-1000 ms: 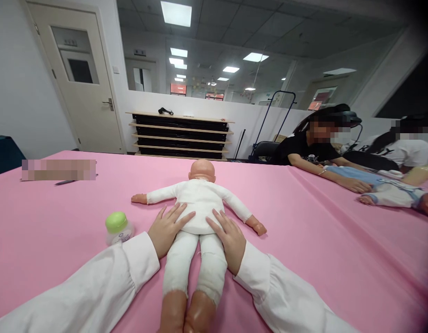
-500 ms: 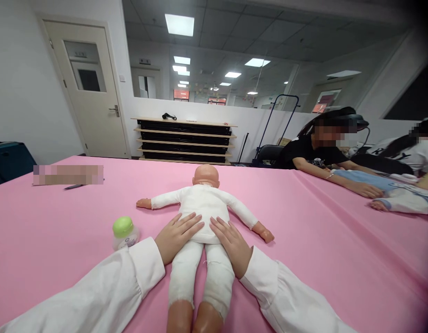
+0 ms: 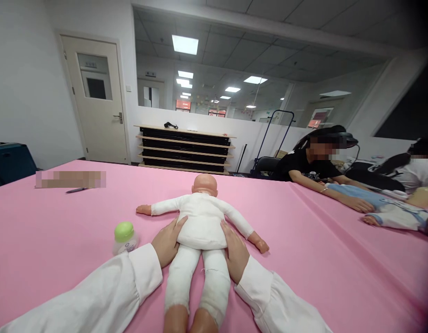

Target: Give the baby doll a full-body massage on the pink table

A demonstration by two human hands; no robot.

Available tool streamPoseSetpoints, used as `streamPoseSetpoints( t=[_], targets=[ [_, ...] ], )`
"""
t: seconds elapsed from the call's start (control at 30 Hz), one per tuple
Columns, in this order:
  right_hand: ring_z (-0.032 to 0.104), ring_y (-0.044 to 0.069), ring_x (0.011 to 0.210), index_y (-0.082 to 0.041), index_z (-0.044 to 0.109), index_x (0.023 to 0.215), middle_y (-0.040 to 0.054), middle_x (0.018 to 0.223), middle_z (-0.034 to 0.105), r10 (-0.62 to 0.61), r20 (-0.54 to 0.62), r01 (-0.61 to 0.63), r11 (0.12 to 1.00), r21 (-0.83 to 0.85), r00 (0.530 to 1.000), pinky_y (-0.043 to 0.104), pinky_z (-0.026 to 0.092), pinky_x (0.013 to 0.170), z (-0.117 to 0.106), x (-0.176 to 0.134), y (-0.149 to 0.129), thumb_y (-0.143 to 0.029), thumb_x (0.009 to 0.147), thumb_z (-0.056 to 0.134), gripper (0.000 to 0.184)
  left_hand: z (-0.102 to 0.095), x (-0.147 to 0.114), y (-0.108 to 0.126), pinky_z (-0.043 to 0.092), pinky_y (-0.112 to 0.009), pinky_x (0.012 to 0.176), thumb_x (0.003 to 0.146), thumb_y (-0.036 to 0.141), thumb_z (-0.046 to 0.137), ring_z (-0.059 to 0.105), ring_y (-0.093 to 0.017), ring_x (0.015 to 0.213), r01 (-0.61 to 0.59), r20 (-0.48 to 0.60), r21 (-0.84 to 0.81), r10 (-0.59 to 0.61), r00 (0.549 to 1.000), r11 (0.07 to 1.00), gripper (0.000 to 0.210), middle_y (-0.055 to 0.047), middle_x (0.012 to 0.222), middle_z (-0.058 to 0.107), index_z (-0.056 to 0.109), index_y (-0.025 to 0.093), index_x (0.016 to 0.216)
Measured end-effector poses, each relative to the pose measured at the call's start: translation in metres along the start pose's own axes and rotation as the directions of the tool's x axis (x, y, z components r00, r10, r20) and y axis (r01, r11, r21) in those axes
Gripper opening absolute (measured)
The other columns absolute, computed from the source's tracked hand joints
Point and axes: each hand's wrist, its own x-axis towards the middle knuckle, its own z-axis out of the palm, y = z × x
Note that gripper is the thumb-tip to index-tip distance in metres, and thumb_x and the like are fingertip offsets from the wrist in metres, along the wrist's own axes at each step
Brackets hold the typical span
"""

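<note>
Your left hand and right hand rest uncurled on the white cloth-bodied doll, green-lidded translucent round jar at its 9 o'clock.

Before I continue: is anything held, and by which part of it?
Left hand and right hand touch the doll at both sides of its lower torso; whether they grip cannot be told.

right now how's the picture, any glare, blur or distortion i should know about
Head view, top: ceiling lights burn out to white, and the right corner falls dark; head view, left: the door leans, probably lens distortion; head view, centre: the doll and fingers look fairly clear, without harsh shadows.
</note>
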Motion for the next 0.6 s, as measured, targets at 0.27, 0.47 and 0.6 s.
streamPoseSetpoints(
  t=[0.27,0.47,0.6],
  targets=[
    [0.038,0.020,0.124,-0.016,0.020,0.137,0.0122,0.131,0.044,-0.203,0.042,0.207,0.946,-0.248,0.978,0.045,0.033,0.099,0.003,-0.009,-0.005,-0.012,0.086,0.033,0.053,-0.013,0.001,0.007,0.032,-0.049,0.098,0.074,0.010,0.047,0.025,-0.026,0.130,-0.094,0.049,0.054,0.091,0.995,0.994,0.066,-0.010,0.146,0.016,0.026,0.025,0.135],
    [0.026,0.023,0.130,-0.024,0.049,0.118,0.0061,0.130,0.046,-0.311,0.042,0.314,0.946,-0.084,0.949,0.046,0.036,0.096,0.001,-0.040,-0.027,-0.019,0.082,0.035,0.039,-0.018,0.002,0.011,0.032,-0.051,0.097,0.074,0.007,0.043,0.030,-0.023,0.128,-0.084,0.162,0.057,0.073,0.984,0.995,0.067,-0.005,0.142,0.030,0.027,0.028,0.135],
    [0.041,0.019,0.122,-0.030,0.052,0.111,0.0002,0.120,0.055,-0.330,0.172,0.309,0.941,0.136,0.928,0.048,0.021,0.106,-0.020,-0.051,-0.055,-0.026,0.081,0.037,0.033,-0.016,0.003,0.010,0.033,-0.050,0.097,0.072,0.004,0.043,0.031,-0.022,0.127,-0.049,0.163,0.016,0.046,0.986,0.999,0.069,-0.004,0.142,0.028,0.027,0.029,0.135]
  ],
)
